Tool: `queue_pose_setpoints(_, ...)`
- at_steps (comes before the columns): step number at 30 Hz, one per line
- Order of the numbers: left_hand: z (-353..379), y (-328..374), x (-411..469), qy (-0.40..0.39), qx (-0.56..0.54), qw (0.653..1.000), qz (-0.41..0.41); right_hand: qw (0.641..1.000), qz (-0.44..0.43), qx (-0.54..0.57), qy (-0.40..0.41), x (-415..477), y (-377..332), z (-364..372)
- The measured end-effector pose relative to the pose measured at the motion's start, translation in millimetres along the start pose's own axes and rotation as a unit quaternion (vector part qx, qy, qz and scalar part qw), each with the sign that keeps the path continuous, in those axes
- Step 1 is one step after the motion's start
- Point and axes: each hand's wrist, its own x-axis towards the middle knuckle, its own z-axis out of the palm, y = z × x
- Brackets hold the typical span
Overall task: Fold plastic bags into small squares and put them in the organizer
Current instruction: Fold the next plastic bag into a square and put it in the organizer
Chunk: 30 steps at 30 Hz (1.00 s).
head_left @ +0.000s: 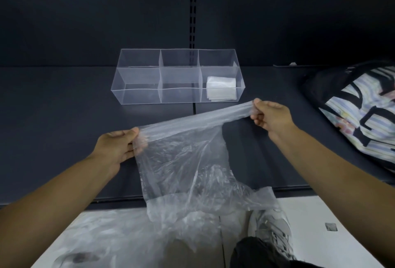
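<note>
A clear plastic bag (188,161) hangs stretched between my hands above the dark shelf (64,101). My left hand (119,146) pinches its left top corner. My right hand (271,116), higher and farther right, grips the bunched right end of the top edge. The bag's bottom droops past the shelf's front edge. Behind it stands a clear organizer (136,88) with three compartments. Its right compartment holds folded white plastic squares (221,88); the other two look empty.
A striped black-and-white tote bag (363,107) lies on the shelf at the right. More clear plastic bags (119,242) lie piled on the white floor below the shelf edge, beside a grey shoe (275,233). A dark back wall rises behind the organizer.
</note>
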Motion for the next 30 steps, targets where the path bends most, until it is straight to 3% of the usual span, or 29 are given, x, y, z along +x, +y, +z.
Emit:
queue_pose_setpoints(4, 0.5, 16.1, 13.7, 0.026, -0.018, 0.999, 0.030, 0.999, -0.027, 0.010, 0.032, 8.4, -9.3, -6.3)
queue_pose_setpoints(7, -2.7, 22.6, 16.8, -0.006, -0.018, 1.000, 0.009, 0.998, 0.001, -0.065, 0.012, -0.6, -12.8, -13.5)
queue_pose_setpoints(10, -18.3, 12.8, 1.9, -0.045, -0.019, 0.999, -0.023, 0.982, 0.029, -0.178, -0.061, -36.4, -3.5, -31.9)
queue_pose_setpoints(13, -38.2, -9.5, -22.2, -0.032, 0.001, 0.998, -0.061, 0.957, 0.092, -0.235, -0.142, -88.0, 12.6, -51.7)
queue_pose_setpoints(16, -51.5, -31.1, -47.0, -0.035, 0.045, 0.995, -0.080, 0.921, 0.186, -0.240, -0.243, -128.5, 29.8, -59.2)
queue_pose_setpoints(18, -54.6, -39.8, -60.7, -0.044, 0.051, 0.994, -0.084, 0.913, 0.231, -0.186, -0.280, -142.5, 37.7, -54.9)
queue_pose_setpoints(20, -54.2, -44.5, -68.2, -0.046, 0.045, 0.993, -0.094, 0.928, 0.236, -0.126, -0.258, -146.3, 42.3, -47.8)
queue_pose_setpoints(24, -52.1, -48.8, -68.5, -0.038, 0.034, 0.993, -0.105, 0.964, 0.166, -0.095, -0.186, -136.8, 47.4, -40.6)
queue_pose_setpoints(27, -55.4, -50.4, -64.8, -0.018, 0.018, 0.996, -0.090, 0.980, 0.085, -0.138, -0.116, -119.5, 49.7, -52.1)
queue_pose_setpoints(30, -56.4, -55.8, -63.4, -0.002, 0.017, 0.997, -0.070, 0.973, -0.001, -0.222, -0.062, -105.0, 54.8, -68.0)
